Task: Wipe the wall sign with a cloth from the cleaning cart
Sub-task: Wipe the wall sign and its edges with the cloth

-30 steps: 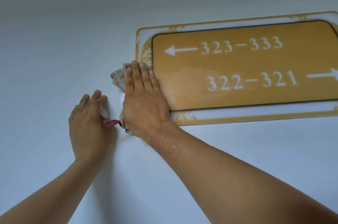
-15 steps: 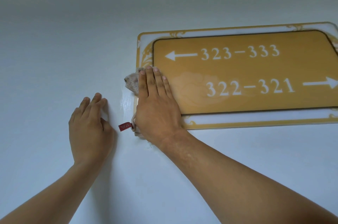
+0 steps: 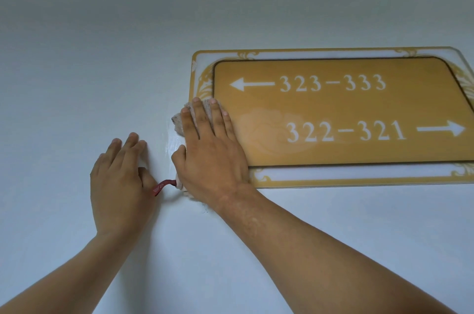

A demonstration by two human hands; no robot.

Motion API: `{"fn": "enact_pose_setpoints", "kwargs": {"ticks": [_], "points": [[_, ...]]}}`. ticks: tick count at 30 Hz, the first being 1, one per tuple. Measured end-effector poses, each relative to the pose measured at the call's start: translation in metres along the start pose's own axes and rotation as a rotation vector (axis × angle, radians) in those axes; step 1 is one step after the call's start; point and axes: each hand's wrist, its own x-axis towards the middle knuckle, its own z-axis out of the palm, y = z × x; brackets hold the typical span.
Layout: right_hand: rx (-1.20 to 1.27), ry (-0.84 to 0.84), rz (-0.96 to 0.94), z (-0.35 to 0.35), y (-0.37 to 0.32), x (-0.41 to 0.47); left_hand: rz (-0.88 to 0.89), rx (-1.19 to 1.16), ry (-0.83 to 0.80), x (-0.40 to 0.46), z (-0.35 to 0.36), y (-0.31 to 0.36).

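The left hand [image 3: 120, 183] lay flat on the pale wall [image 3: 77, 82] with fingers straight, holding nothing, and a red tag [image 3: 162, 186] touched its thumb at three o'clock. The right hand [image 3: 213, 152] pressed straight fingers on the cloth [image 3: 177, 121], mostly hidden beneath the palm, over the wall sign's [image 3: 346, 113] left edge. The sign's right end was cut off by the frame.

Light is soft and even, kinda flat; the wall [image 3: 77, 57] goes darker grey toward the top; faint shadows sit right of each forearm; a small glossy sheen shows on the wall beside the sign [image 3: 359, 113]; wide-angle lens bows the sign's edges; everything's reasonably sharp.
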Motion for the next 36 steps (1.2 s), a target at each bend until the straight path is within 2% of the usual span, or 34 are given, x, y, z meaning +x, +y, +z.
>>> {"fn": "enact_pose_setpoints", "kwargs": {"ticks": [8, 19, 36], "points": [[-0.054, -0.046, -0.022, 0.001, 0.005, 0.001, -0.028, -0.020, -0.070, 0.004, 0.003, -0.001], [-0.043, -0.084, -0.039, -0.003, 0.006, 0.000, 0.335, 0.021, -0.206, -0.002, -0.003, -0.006], [-0.055, -0.069, -0.068, -0.007, 0.032, -0.005, 0.267, -0.038, -0.156, -0.002, -0.004, 0.000]]}}
